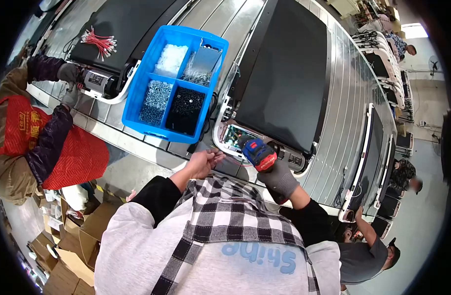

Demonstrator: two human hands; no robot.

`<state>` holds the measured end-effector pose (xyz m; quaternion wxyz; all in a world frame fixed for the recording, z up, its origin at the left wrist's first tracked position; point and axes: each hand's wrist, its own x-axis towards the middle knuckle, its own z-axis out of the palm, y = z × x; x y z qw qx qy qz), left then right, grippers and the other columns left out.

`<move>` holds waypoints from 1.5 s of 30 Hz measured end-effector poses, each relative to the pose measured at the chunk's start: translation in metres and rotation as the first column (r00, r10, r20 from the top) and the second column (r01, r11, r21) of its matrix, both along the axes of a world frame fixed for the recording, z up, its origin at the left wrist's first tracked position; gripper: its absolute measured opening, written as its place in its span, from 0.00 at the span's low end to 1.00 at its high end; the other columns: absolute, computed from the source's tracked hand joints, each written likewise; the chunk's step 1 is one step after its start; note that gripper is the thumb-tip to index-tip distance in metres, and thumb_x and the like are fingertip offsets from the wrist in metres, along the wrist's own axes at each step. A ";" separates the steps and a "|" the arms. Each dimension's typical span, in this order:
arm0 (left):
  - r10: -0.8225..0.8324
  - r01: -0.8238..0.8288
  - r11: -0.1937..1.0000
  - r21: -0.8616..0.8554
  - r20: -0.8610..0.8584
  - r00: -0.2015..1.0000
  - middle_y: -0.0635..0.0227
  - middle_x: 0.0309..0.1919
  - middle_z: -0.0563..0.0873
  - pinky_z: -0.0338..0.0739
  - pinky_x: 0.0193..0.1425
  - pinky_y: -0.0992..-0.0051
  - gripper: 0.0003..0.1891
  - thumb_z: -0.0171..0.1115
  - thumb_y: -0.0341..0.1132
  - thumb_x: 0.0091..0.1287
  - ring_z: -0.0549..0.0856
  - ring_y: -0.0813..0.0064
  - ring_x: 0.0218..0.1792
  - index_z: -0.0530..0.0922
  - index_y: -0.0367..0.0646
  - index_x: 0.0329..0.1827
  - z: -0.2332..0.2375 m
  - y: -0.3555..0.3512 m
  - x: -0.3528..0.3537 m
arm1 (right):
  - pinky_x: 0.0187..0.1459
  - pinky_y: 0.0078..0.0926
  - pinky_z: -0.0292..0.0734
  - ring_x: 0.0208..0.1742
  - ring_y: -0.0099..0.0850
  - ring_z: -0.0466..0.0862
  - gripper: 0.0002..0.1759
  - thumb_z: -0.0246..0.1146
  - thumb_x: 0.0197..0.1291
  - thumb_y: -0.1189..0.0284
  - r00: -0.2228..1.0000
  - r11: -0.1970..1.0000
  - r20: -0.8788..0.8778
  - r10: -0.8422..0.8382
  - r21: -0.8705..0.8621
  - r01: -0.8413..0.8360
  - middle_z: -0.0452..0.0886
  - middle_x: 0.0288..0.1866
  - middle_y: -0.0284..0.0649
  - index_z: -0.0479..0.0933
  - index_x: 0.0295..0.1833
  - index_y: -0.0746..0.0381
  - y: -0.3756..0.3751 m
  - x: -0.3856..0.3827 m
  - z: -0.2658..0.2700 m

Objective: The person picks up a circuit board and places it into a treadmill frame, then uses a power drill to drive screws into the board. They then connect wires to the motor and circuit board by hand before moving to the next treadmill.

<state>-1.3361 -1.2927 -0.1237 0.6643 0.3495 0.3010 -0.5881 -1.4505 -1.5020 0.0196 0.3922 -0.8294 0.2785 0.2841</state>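
My right hand (pixel 283 181), in a grey glove, is wrapped round a blue and red power drill (pixel 259 153). The drill's front end is over the green circuit board (pixel 232 136) in the open end of a treadmill-like unit (pixel 284 73). Beside that board lies a silver and black motor (pixel 290 158). My left hand (pixel 204 162) is bare, with its fingers pinched together at the unit's near edge, by some thin wires; what they hold, if anything, is too small to name.
A blue divided bin (pixel 125 115) of screws and white parts stands left of the unit. Co-workers' gloved hands (pixel 69 81) touch another motor (pixel 100 82) at left. Red wires (pixel 98 43) lie above it. Another person (pixel 368 253) works at lower right. Cardboard boxes (pixel 97 221) stand lower left.
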 end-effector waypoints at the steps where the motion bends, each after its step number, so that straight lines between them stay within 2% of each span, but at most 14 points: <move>1: 0.004 -0.004 1.000 -0.010 0.013 1.000 0.53 0.49 0.76 0.77 0.57 0.74 0.12 0.41 0.19 0.66 0.79 0.63 0.53 0.68 0.26 0.51 0.003 0.000 0.002 | 0.40 0.37 0.77 0.40 0.47 0.82 0.17 0.65 0.44 0.61 0.999 0.999 -0.042 0.001 0.032 0.001 0.82 0.34 0.49 0.80 0.40 0.59 -0.004 0.009 -0.001; 5: 0.017 -0.015 0.998 -0.057 0.025 1.000 0.50 0.51 0.77 0.77 0.57 0.76 0.13 0.43 0.18 0.65 0.79 0.63 0.53 0.68 0.26 0.52 -0.006 -0.001 0.005 | 0.40 0.37 0.77 0.38 0.47 0.82 0.18 0.64 0.43 0.59 0.976 0.996 -0.202 0.086 0.006 -0.087 0.82 0.33 0.49 0.80 0.38 0.59 -0.016 0.027 -0.013; 9: -0.037 0.040 0.998 -0.040 0.078 0.996 0.50 0.49 0.78 0.78 0.56 0.76 0.12 0.44 0.17 0.65 0.81 0.63 0.51 0.70 0.26 0.50 -0.006 -0.010 0.005 | 0.41 0.37 0.76 0.38 0.47 0.82 0.19 0.63 0.43 0.58 0.962 0.978 -0.178 0.208 0.013 -0.209 0.82 0.33 0.50 0.79 0.37 0.60 -0.023 0.043 -0.014; 14: -0.016 0.021 0.998 -0.061 0.076 0.997 0.52 0.48 0.79 0.79 0.55 0.74 0.10 0.46 0.26 0.71 0.82 0.64 0.51 0.70 0.27 0.49 -0.005 -0.017 0.002 | 0.41 0.37 0.76 0.38 0.45 0.82 0.20 0.62 0.46 0.56 0.806 0.885 -0.395 0.442 0.045 -0.463 0.82 0.35 0.49 0.79 0.40 0.59 -0.031 0.076 -0.011; 18: -0.072 0.071 0.997 0.016 0.109 0.991 0.59 0.43 0.81 0.77 0.47 0.79 0.12 0.48 0.31 0.72 0.81 0.72 0.47 0.70 0.33 0.53 0.001 -0.019 0.007 | 0.42 0.38 0.77 0.39 0.47 0.82 0.21 0.62 0.47 0.54 0.854 0.900 -0.308 0.420 0.022 -0.435 0.82 0.36 0.49 0.79 0.41 0.58 -0.030 0.072 -0.007; 22: -0.016 0.029 0.994 -0.108 0.119 0.993 0.69 0.32 0.77 0.73 0.42 0.80 0.12 0.50 0.32 0.71 0.74 0.79 0.32 0.71 0.35 0.53 -0.016 -0.004 0.000 | 0.42 0.36 0.76 0.40 0.46 0.82 0.22 0.63 0.46 0.55 0.888 0.915 -0.230 0.398 0.031 -0.402 0.82 0.36 0.50 0.78 0.41 0.60 -0.032 0.048 -0.015; 25: 0.083 -0.078 0.995 -0.058 0.082 0.993 0.68 0.34 0.77 0.73 0.42 0.80 0.11 0.52 0.31 0.70 0.75 0.79 0.33 0.72 0.36 0.52 -0.001 -0.007 0.004 | 0.44 0.33 0.75 0.38 0.44 0.81 0.18 0.64 0.43 0.69 0.973 0.947 -0.184 -0.140 0.261 0.186 0.81 0.34 0.46 0.78 0.43 0.62 -0.037 0.009 -0.016; 27: 0.143 -0.140 0.986 -0.093 0.018 0.990 0.67 0.34 0.78 0.75 0.40 0.82 0.09 0.53 0.33 0.70 0.77 0.78 0.34 0.74 0.36 0.47 0.007 -0.008 0.004 | 0.48 0.34 0.74 0.45 0.43 0.79 0.23 0.64 0.40 0.75 0.935 0.952 0.319 -0.154 0.301 0.055 0.79 0.42 0.46 0.76 0.48 0.61 -0.033 -0.017 -0.009; 28: 0.156 -0.154 0.979 -0.136 -0.001 0.988 0.68 0.33 0.79 0.76 0.40 0.82 0.09 0.54 0.34 0.70 0.78 0.78 0.34 0.75 0.37 0.45 0.005 -0.008 0.003 | 0.51 0.35 0.72 0.52 0.43 0.76 0.28 0.63 0.38 0.76 0.919 0.977 0.359 0.165 0.070 -0.203 0.76 0.49 0.46 0.74 0.52 0.59 -0.039 -0.026 0.002; 30: 0.185 -0.193 0.960 -0.203 -0.059 0.981 0.67 0.34 0.79 0.76 0.39 0.82 0.09 0.55 0.36 0.70 0.79 0.78 0.35 0.75 0.39 0.43 0.008 -0.016 -0.002 | 0.40 0.25 0.74 0.38 0.25 0.77 0.23 0.65 0.40 0.78 0.876 0.959 0.413 0.248 0.021 -0.281 0.76 0.37 0.34 0.74 0.48 0.62 -0.039 -0.046 0.022; 32: 0.166 -0.181 0.955 -0.234 -0.080 0.983 0.67 0.33 0.79 0.76 0.38 0.82 0.09 0.54 0.37 0.70 0.79 0.77 0.35 0.74 0.39 0.42 0.016 -0.027 -0.006 | 0.40 0.29 0.74 0.38 0.29 0.78 0.22 0.65 0.39 0.77 0.828 0.963 0.511 0.230 0.000 -0.268 0.77 0.36 0.36 0.75 0.46 0.61 -0.031 -0.056 0.043; 33: 0.154 -0.173 0.953 -0.248 -0.092 0.984 0.67 0.32 0.79 0.76 0.38 0.83 0.10 0.54 0.37 0.70 0.79 0.77 0.34 0.74 0.39 0.42 0.021 -0.033 -0.008 | 0.39 0.30 0.74 0.38 0.31 0.79 0.22 0.65 0.39 0.77 0.747 0.937 0.568 0.346 -0.163 -0.309 0.78 0.36 0.37 0.75 0.45 0.61 -0.030 -0.063 0.046; 35: 0.126 -0.151 0.950 -0.272 -0.108 0.986 0.67 0.32 0.78 0.76 0.37 0.83 0.10 0.53 0.38 0.70 0.78 0.77 0.34 0.73 0.39 0.40 0.032 -0.042 -0.013 | 0.41 0.31 0.75 0.38 0.34 0.79 0.20 0.63 0.41 0.77 0.703 0.892 0.550 0.451 -0.307 -0.332 0.78 0.36 0.40 0.75 0.46 0.61 -0.026 -0.080 0.051; 45: 0.049 -0.081 0.957 -0.278 -0.120 0.992 0.67 0.31 0.79 0.79 0.36 0.85 0.09 0.54 0.37 0.70 0.80 0.78 0.32 0.72 0.39 0.37 0.056 -0.054 -0.030 | 0.43 0.31 0.76 0.40 0.36 0.80 0.18 0.64 0.44 0.71 0.739 0.928 0.564 0.369 -0.263 -0.262 0.79 0.38 0.41 0.75 0.45 0.60 -0.019 -0.119 0.062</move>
